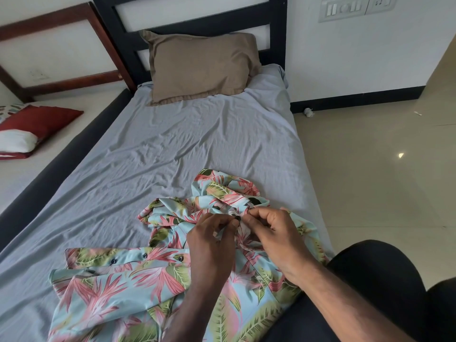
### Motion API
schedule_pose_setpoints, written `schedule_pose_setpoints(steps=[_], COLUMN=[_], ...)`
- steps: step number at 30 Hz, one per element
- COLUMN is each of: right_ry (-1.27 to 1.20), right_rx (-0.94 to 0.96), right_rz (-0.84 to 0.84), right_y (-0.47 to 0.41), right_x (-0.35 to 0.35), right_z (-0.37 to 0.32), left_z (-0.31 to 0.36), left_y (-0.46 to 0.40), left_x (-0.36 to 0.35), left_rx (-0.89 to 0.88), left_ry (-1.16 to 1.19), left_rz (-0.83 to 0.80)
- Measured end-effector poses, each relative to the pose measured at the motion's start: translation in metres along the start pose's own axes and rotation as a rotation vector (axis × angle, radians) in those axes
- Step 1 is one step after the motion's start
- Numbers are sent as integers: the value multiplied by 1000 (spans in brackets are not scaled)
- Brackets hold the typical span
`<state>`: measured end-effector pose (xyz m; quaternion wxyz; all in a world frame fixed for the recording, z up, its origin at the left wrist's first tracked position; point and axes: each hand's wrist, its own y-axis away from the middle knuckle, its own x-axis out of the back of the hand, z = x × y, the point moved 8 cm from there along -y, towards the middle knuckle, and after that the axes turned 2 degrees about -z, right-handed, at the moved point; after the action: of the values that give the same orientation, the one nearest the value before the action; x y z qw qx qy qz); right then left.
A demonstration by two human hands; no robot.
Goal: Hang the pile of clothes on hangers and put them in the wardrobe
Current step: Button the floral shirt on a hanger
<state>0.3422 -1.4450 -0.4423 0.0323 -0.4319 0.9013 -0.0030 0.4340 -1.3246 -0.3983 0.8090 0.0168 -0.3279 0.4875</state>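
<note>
A light blue shirt (pixel 128 287) with pink and green leaf print lies crumpled on the near end of the bed, its dark-buttoned placket running left. Near the collar, my left hand (pixel 212 245) pinches the fabric by a dark button. My right hand (pixel 274 235) pinches the facing edge of the shirt, fingertips almost touching the left hand's. No hanger and no wardrobe are in view.
The bed has a wrinkled grey sheet (pixel 187 134), a brown pillow (pixel 199 67) and a black headboard (pixel 118 33). A second bed with a red cushion (pixel 42 119) lies to the left. Tiled floor (pixel 375 169) is to the right. My dark-clad knee (pixel 385 287) is at lower right.
</note>
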Motion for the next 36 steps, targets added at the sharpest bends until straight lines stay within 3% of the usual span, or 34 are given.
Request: schedule_pose_setpoints(steps=[6, 16, 21, 24, 27, 33, 36], right_ry=[300, 464, 621, 687, 570, 235, 101], right_rx=[158, 222, 396, 429, 371, 166, 51], right_rz=[16, 40, -1, -30, -28, 4, 24], right_y=[0, 8, 13, 14, 13, 3, 1], right_x=[2, 0, -9, -13, -12, 1, 7], right_z=[-10, -24, -39, -38, -34, -17, -7], left_z=[0, -16, -16, -12, -15, -36, -35], left_y=[0, 2, 3, 4, 3, 9, 7], left_x=[0, -8, -15, -13, -11, -29, -30], left_rx=[14, 134, 163, 128, 133, 346, 290], left_ry=[-31, 127, 231, 152, 103, 514, 475], left_rz=[-7, -103, -174, -156, -98, -191, -218])
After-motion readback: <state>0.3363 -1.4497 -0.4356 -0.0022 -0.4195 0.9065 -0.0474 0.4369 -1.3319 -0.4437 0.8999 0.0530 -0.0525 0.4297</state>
